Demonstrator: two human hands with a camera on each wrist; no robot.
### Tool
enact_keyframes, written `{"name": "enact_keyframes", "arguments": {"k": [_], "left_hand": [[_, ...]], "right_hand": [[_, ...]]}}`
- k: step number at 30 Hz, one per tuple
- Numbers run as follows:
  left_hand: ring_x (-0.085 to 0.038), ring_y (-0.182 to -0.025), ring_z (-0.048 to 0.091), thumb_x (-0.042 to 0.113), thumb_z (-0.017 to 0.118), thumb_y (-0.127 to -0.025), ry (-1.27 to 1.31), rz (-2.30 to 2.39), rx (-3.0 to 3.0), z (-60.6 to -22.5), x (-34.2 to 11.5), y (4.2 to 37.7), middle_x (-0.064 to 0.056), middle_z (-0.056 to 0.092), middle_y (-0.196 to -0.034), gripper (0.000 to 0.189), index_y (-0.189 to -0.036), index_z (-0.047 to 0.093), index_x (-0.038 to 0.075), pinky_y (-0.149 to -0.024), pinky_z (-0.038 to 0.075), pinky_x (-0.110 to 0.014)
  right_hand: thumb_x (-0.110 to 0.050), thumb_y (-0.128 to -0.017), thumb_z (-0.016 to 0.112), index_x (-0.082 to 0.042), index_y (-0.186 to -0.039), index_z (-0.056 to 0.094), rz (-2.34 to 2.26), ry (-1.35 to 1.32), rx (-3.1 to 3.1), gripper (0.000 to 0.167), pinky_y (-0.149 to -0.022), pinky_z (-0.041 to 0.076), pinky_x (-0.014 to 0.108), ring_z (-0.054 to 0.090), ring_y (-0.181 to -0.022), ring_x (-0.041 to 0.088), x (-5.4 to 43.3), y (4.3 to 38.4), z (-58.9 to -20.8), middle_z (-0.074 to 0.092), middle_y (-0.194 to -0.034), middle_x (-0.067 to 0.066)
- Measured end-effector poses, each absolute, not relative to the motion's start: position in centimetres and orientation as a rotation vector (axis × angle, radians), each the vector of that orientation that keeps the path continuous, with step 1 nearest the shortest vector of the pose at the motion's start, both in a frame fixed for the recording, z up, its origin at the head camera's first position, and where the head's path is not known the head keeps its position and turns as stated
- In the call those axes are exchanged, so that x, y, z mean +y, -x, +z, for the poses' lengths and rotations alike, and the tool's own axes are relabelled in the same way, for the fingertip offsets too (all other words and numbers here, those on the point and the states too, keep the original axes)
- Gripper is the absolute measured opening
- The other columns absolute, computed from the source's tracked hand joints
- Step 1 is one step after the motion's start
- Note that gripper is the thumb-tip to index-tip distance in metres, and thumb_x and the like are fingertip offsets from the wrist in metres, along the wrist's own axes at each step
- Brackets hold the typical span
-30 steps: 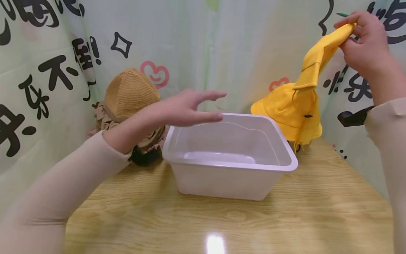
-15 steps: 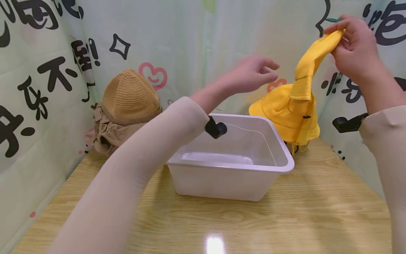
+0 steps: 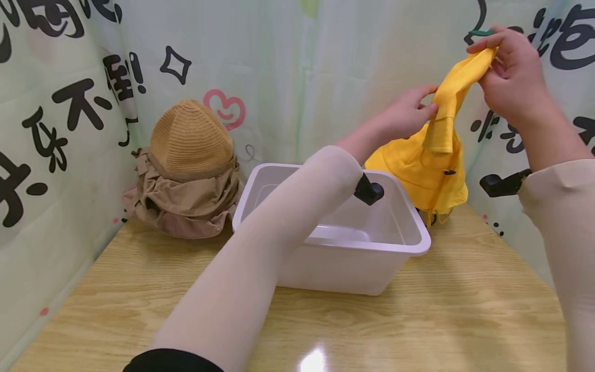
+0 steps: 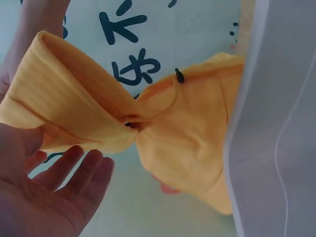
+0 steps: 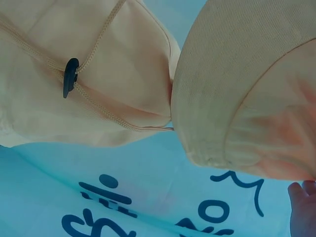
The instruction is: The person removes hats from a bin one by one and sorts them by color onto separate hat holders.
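My right hand [image 3: 513,77] is raised at the back right and pinches the top of a yellow bucket hat [image 3: 446,111], whose green leaf-like tip sticks out above the fingers. The hat hangs down limply, open side low. My left hand [image 3: 406,112] reaches across to its left side; in the left wrist view its fingers [image 4: 81,173] spread loosely right at the hat's edge. A cord links this hat to a second yellow hat [image 3: 404,165] below. That cord carries a black toggle [image 5: 70,78].
A white plastic tub [image 3: 330,266] stands on the wooden table [image 3: 441,320], partly covered by my left forearm. At left is a stack of hats, a tan knitted hat [image 3: 190,139] on top of brown fabric hats [image 3: 186,206]. A printed curtain [image 3: 279,77] encloses the back and sides.
My left hand has moved right from over the tub's far-left rim to the yellow hat's side. My right hand, still holding the hat, has moved slightly left and down.
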State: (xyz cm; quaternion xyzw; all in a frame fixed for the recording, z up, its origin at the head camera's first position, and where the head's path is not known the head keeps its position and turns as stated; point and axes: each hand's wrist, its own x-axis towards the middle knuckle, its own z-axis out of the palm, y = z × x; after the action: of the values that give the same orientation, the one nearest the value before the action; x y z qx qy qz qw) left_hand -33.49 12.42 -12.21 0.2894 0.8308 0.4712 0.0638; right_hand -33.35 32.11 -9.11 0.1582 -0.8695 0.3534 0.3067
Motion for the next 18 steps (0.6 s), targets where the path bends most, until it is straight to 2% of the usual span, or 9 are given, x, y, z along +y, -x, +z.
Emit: {"name": "enact_keyframes", "arguments": {"k": [1,3,5,6,10,14,17,18], "left_hand": [[-0.006,-0.07,0.052,0.03,0.047,-0.106,-0.844,1.453,2.509,-12.3,12.6,33.5,0.014,0.055,-0.136,0.053,-0.156,0.031,0.032,-0.061,0.043,-0.017],[0.0,-0.09,0.059,0.032,0.05,-0.105,-0.804,1.514,2.517,-12.4,13.0,33.5,0.015,0.056,-0.136,0.053,-0.155,0.034,0.033,-0.072,0.046,-0.014],[0.003,-0.106,0.058,0.032,0.053,-0.103,-0.788,1.569,2.534,-12.3,13.3,33.6,0.015,0.06,-0.131,0.049,-0.151,0.042,0.031,-0.082,0.046,-0.012],[0.004,-0.109,0.058,0.031,0.055,-0.102,-0.781,1.595,2.544,-12.3,13.4,33.6,0.016,0.062,-0.128,0.047,-0.148,0.047,0.03,-0.085,0.046,-0.011],[0.003,-0.096,0.059,0.03,0.063,-0.098,-0.762,1.661,2.625,-12.3,14.2,33.7,0.016,0.066,-0.105,0.031,-0.128,0.066,0.025,-0.081,0.045,-0.01],[0.004,-0.087,0.058,0.03,0.066,-0.096,-0.731,1.692,2.695,-12.6,14.9,33.7,0.017,0.065,-0.095,0.022,-0.116,0.071,0.024,-0.075,0.045,-0.008],[0.003,-0.083,0.058,0.028,0.064,-0.097,-0.697,1.772,2.674,-12.8,15.1,33.6,0.016,0.065,-0.093,0.018,-0.113,0.071,0.023,-0.072,0.046,-0.008],[0.002,-0.082,0.059,0.026,0.064,-0.098,-0.679,1.823,2.639,-12.9,15.2,33.5,0.015,0.065,-0.093,0.017,-0.112,0.071,0.022,-0.07,0.047,-0.008]], "right_hand": [[0.002,-0.103,0.041,-0.015,-0.14,0.054,0.933,-0.421,-2.293,0.043,-0.112,0.027,0.017,0.034,-0.147,0.015,32.1,33.4,-9.1,0.021,-0.162,-0.006],[0.003,-0.102,0.042,-0.017,-0.142,0.053,0.954,-0.426,-2.281,0.045,-0.112,0.027,0.016,0.033,-0.147,0.014,32.0,33.4,-9.2,0.022,-0.161,-0.006],[0.002,-0.103,0.042,-0.022,-0.146,0.049,1.003,-0.422,-2.281,0.05,-0.111,0.027,0.015,0.032,-0.147,0.013,32.0,33.3,-9.1,0.021,-0.163,-0.005],[0.0,-0.103,0.042,-0.025,-0.148,0.046,1.024,-0.417,-2.285,0.052,-0.11,0.027,0.014,0.032,-0.147,0.013,32.0,33.2,-9.1,0.022,-0.163,-0.005],[-0.004,-0.104,0.042,-0.036,-0.156,0.029,1.119,-0.393,-2.317,0.062,-0.11,0.026,0.015,0.028,-0.149,0.013,31.9,32.9,-9.3,0.02,-0.164,-0.008],[-0.007,-0.104,0.044,-0.042,-0.157,0.021,1.13,-0.353,-2.323,0.067,-0.11,0.029,0.016,0.03,-0.149,0.013,31.5,32.7,-9.7,0.021,-0.162,-0.009],[-0.009,-0.101,0.052,-0.045,-0.155,0.026,1.297,-0.333,-2.225,0.07,-0.101,0.041,0.015,0.051,-0.133,0.01,31.3,32.4,-10.0,0.023,-0.158,-0.011],[-0.008,-0.099,0.057,-0.045,-0.153,0.028,1.396,-0.335,-2.157,0.071,-0.1,0.042,0.015,0.059,-0.12,0.01,31.2,32.2,-10.2,0.023,-0.157,-0.011]]}}
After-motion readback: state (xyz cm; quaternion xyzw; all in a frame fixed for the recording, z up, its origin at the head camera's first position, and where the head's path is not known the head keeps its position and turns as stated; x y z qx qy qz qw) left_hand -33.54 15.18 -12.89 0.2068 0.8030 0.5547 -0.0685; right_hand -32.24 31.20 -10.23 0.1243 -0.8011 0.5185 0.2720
